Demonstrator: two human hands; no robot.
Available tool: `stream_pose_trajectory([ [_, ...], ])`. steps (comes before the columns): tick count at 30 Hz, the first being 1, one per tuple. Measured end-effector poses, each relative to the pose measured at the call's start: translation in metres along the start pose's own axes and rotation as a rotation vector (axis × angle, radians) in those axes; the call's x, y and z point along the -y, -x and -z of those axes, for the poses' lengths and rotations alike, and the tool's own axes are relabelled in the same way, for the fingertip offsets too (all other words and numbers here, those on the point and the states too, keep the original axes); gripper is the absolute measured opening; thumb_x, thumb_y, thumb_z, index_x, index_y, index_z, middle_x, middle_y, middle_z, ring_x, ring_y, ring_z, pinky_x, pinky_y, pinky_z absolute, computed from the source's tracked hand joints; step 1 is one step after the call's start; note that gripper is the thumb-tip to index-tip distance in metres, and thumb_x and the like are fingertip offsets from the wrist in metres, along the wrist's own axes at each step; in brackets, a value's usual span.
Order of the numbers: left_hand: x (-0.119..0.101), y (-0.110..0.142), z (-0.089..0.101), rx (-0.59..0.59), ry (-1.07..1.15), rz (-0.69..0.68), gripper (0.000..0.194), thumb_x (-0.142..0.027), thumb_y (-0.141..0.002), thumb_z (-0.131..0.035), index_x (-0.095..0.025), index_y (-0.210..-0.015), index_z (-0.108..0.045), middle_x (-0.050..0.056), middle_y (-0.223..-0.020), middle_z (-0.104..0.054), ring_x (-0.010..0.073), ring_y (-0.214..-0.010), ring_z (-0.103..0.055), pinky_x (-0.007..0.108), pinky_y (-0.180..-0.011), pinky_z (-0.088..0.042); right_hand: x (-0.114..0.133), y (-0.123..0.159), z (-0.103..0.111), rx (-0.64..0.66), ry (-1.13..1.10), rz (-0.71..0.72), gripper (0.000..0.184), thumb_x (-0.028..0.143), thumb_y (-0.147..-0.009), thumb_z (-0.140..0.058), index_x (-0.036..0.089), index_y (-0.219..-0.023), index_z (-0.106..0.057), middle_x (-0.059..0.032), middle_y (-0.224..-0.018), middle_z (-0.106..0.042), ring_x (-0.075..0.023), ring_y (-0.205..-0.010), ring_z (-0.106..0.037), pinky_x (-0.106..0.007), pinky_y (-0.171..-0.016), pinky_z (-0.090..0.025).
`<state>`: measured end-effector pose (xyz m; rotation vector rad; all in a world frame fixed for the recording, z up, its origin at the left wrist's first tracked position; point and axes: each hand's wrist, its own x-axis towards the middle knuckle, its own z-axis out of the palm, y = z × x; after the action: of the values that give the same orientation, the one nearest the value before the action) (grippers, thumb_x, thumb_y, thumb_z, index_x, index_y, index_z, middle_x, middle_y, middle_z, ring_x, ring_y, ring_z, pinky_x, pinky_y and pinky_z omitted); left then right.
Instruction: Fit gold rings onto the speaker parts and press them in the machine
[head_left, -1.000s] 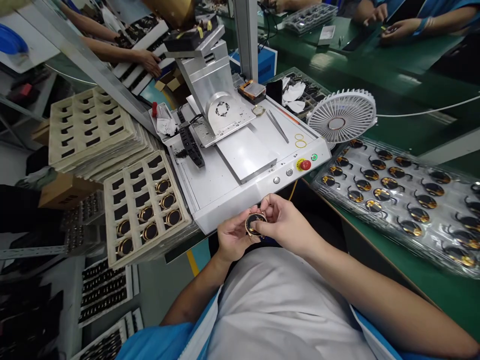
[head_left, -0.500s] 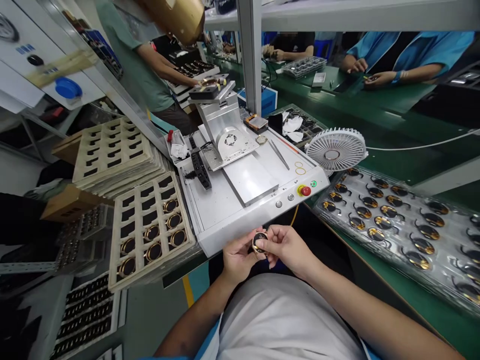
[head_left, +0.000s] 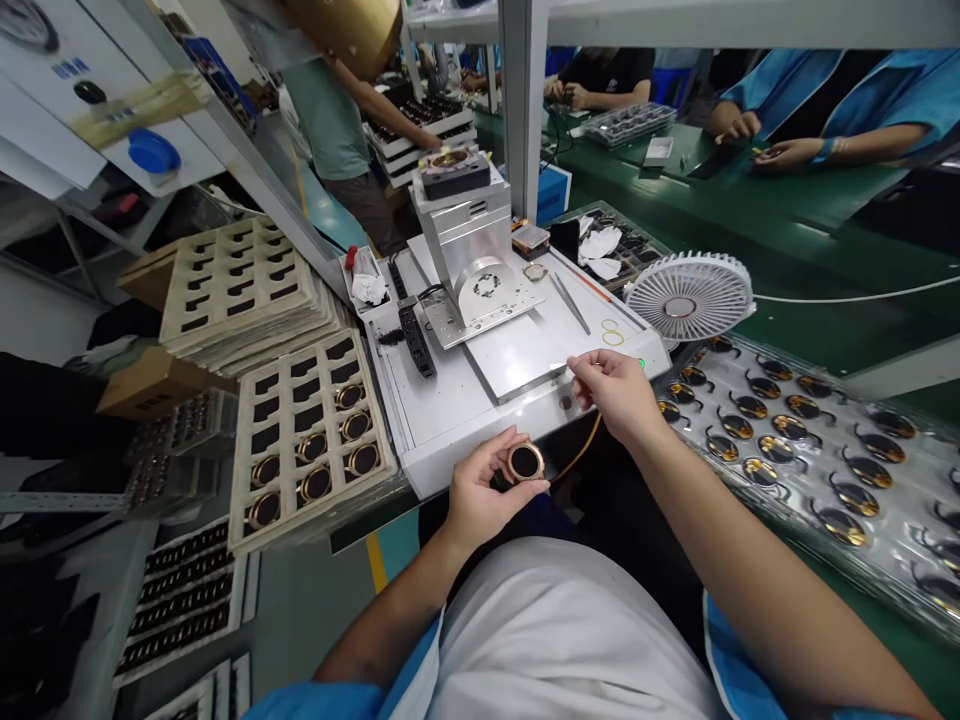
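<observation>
- My left hand [head_left: 480, 490] is cupped, its thumb and fingertips gripping a round black disc in a copper-gold ring [head_left: 526, 462] by the rim, just off the front edge of the white metal bench machine [head_left: 442, 445].
- My right hand [head_left: 611, 392] hangs above that machine's front right corner, its fingertips [head_left: 571, 362] pinched close together, with nothing visible between them.
- Slim steel tweezers [head_left: 570, 302] lie on the machine's top, behind that hand.
- Left of the machine, a cream foam tray [head_left: 244, 430] holds more ringed black discs in rows of slots.
- Right of it, a clear plastic tray [head_left: 697, 372] of gold-and-black discs with curved tails lies on the green table [head_left: 825, 215].
</observation>
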<state>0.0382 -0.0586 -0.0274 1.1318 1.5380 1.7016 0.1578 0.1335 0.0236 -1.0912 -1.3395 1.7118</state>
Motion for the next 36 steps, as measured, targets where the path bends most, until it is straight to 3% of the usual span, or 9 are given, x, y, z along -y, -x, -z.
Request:
stream_pose_trajectory([
  [5,-0.002,0.000,-0.003,-0.005,-0.159,-0.118,0.082,-0.019,-0.073,-0.090,-0.022,-0.147,-0.057,0.016,-0.129,-0.076,0.0267,-0.108,-0.077,0.038,-0.097,-0.063,0.001,0.056,-0.002,0.346,0.126,-0.064,0.046,0.056,-0.072,-0.088,0.019,-0.072,-0.061,0.0004,-0.052,-0.061,-0.0114,-0.041,-0.050,-0.022,-0.041,-0.041],
  [8,-0.004,0.000,-0.005,0.005,-0.189,-0.151,0.080,-0.018,-0.075,-0.088,-0.023,-0.148,-0.056,0.015,-0.131,-0.075,0.0273,-0.109,-0.077,0.039,-0.099,-0.063,-0.002,0.077,-0.005,0.441,0.196,-0.101,0.044,0.058,-0.078,-0.081,0.020,-0.072,-0.060,-0.0005,-0.054,-0.063,-0.0126,-0.044,-0.053,-0.022,-0.043,-0.043],
  [14,-0.008,-0.002,-0.007,0.005,-0.188,-0.181,0.080,-0.018,-0.077,-0.087,-0.023,-0.149,-0.055,0.014,-0.130,-0.076,0.0263,-0.108,-0.078,0.037,-0.097,-0.064,-0.009,0.081,-0.005,0.436,0.298,-0.058,0.033,0.048,-0.085,-0.072,0.020,-0.075,-0.059,-0.0019,-0.057,-0.066,-0.0131,-0.045,-0.055,-0.022,-0.043,-0.042],
  [27,-0.008,0.000,-0.007,-0.013,-0.239,-0.183,0.073,-0.019,-0.077,-0.087,-0.020,-0.145,-0.059,0.014,-0.127,-0.077,0.0263,-0.107,-0.078,0.037,-0.097,-0.065,-0.015,0.081,-0.003,0.411,0.385,0.000,0.020,0.036,-0.085,-0.066,0.021,-0.074,-0.059,-0.0008,-0.058,-0.066,-0.0139,-0.047,-0.056,-0.023,-0.045,-0.041],
  [32,-0.006,0.003,-0.011,-0.009,-0.248,-0.180,0.067,-0.018,-0.080,-0.085,-0.022,-0.142,-0.061,0.012,-0.126,-0.078,0.0258,-0.109,-0.078,0.037,-0.097,-0.065,-0.019,0.081,-0.008,0.321,0.392,0.068,0.018,0.035,-0.083,-0.069,0.021,-0.078,-0.059,0.0011,-0.061,-0.063,-0.0130,-0.052,-0.055,-0.022,-0.048,-0.040],
  [34,-0.003,0.005,-0.017,0.017,-0.219,-0.196,0.066,-0.017,-0.080,-0.085,-0.023,-0.141,-0.061,0.011,-0.125,-0.078,0.0249,-0.108,-0.078,0.037,-0.097,-0.066,-0.023,0.084,0.000,0.349,0.298,0.002,0.026,0.043,-0.083,-0.071,0.020,-0.082,-0.059,0.0015,-0.064,-0.063,-0.0127,-0.052,-0.054,-0.022,-0.048,-0.041],
  [36,0.000,0.006,-0.024,0.099,-0.192,-0.215,0.072,-0.017,-0.080,-0.085,-0.026,-0.145,-0.056,0.011,-0.128,-0.076,0.0244,-0.108,-0.077,0.038,-0.098,-0.065,-0.027,0.092,0.024,0.382,0.214,-0.090,0.038,0.055,-0.084,-0.072,0.021,-0.081,-0.057,0.0019,-0.065,-0.060,-0.0124,-0.049,-0.050,-0.023,-0.044,-0.041],
])
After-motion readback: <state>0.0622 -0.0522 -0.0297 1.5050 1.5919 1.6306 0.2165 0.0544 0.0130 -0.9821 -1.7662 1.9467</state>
